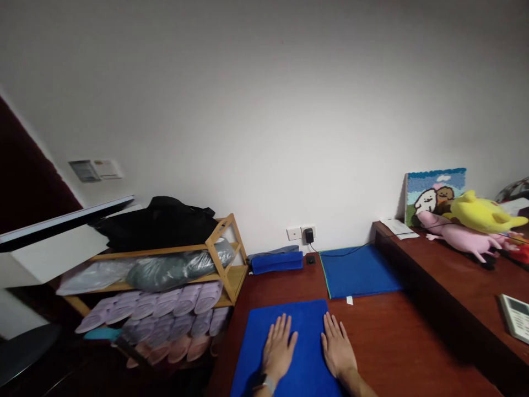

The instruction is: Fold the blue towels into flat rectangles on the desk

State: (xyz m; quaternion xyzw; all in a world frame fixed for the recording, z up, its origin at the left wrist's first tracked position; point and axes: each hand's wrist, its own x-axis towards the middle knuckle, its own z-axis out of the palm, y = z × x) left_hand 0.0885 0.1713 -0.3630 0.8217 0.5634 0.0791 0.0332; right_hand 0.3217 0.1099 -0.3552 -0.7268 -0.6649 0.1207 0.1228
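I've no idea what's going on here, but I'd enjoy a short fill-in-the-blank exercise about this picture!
1. The left hand lies on the nearer cloth, which is coloured ____.
2. The right hand lies at that cloth's ____ edge.
3. The plush toy partly covering the pink one is ____.
4. The adapter plugged in at the wall is ____.

Missing words: blue; right; yellow; black.
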